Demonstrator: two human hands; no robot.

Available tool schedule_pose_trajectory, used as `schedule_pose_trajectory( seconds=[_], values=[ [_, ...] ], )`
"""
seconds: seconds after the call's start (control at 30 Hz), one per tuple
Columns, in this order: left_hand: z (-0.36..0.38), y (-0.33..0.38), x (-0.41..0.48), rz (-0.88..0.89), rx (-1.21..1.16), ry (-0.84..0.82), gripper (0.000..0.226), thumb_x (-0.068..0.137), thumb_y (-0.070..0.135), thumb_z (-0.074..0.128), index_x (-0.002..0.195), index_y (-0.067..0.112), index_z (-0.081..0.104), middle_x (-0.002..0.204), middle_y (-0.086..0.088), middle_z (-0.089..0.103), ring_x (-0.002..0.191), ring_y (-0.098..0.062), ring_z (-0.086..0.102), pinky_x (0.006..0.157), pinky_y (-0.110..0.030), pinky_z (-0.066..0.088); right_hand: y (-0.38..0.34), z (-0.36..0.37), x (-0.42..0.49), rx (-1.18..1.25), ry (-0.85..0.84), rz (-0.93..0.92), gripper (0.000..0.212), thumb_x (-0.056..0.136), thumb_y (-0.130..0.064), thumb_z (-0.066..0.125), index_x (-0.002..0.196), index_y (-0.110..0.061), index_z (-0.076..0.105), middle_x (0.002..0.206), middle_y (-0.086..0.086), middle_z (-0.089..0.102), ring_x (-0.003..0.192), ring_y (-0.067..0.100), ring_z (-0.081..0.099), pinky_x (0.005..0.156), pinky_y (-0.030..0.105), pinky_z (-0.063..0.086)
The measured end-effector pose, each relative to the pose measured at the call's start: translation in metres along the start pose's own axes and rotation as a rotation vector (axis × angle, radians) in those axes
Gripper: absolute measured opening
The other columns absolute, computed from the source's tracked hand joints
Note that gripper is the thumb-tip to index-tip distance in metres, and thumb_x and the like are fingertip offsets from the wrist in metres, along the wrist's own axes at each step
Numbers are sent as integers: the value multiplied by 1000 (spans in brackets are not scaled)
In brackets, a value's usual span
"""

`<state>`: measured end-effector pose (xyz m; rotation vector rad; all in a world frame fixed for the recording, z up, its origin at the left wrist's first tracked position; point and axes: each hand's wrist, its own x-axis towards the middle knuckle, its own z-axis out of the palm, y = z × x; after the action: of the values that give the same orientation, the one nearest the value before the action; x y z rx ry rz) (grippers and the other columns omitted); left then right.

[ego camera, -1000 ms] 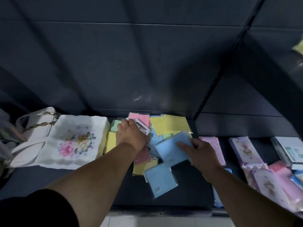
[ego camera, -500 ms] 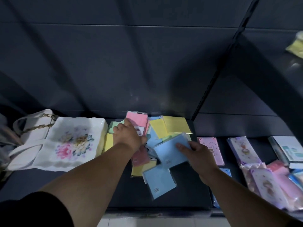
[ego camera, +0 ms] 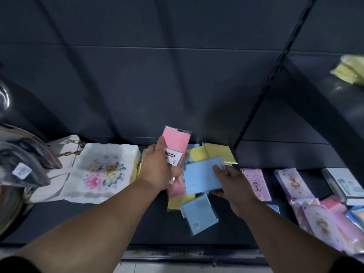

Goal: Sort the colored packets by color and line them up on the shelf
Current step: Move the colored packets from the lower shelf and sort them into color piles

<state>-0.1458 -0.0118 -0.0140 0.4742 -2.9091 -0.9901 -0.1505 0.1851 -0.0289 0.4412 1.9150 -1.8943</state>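
A loose pile of pink, yellow and blue packets lies on the dark shelf. My left hand grips a pink packet with a white label and holds it tilted above the pile. My right hand pinches a blue packet, thumb on top, just above the heap. Another blue packet lies flat at the front. Yellow packets sit at the back of the pile, and a second pink packet lies partly under my left hand.
A white floral dish and a white handbag stand to the left. Cartoon-printed packets and pink bags crowd the right compartment. A dark upright divides the shelf. A yellow item sits on the upper right shelf.
My left hand has lifted the pink packet up off the pile. My right hand has raised the blue packet slightly. The view has shifted a little.
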Motion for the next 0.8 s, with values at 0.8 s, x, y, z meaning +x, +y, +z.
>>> schedule_pose_trajectory(
  seconds=[0.8],
  values=[
    [-123, 156, -111, 436, -135, 216, 78, 70, 34, 83, 137, 17, 48, 126, 5, 49, 100, 1, 42, 77, 6, 25, -147, -13, -171, 297, 213, -467, 14, 98, -26, 56, 91, -16, 61, 100, 10, 70, 89, 20, 69, 65, 28, 59]
  ],
)
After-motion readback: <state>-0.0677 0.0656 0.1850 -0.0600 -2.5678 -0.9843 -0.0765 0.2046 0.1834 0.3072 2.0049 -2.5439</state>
